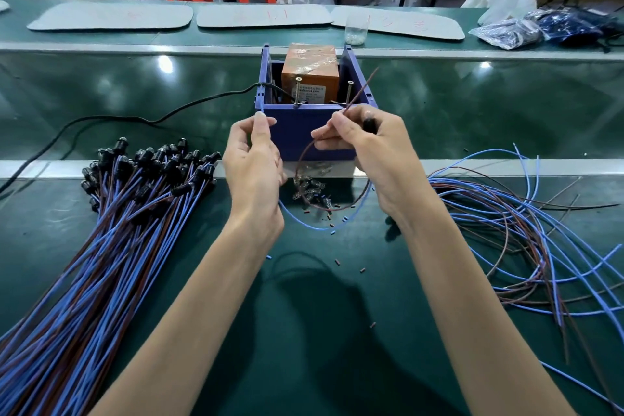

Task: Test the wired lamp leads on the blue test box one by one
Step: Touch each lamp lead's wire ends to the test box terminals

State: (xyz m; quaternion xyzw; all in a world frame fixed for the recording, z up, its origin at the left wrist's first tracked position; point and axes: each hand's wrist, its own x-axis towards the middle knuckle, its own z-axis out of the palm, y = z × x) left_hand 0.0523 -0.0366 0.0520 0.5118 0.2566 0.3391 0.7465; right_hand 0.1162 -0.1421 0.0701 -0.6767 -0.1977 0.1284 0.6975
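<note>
Green bench mat (337,331) holds the blue test box (304,132) at twelve o'clock, just beyond both hands. Her left hand (253,162) pinches the blue lead (304,224) by the box's left front corner. Her right hand (371,145) pinches the brown lead (363,86), its tip slanting toward one o'clock just beside the right screw (348,93).

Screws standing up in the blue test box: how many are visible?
2: left screw near the front wall's middle, right screw beside the brown lead the right hand pinches. More may hide inside.
</note>
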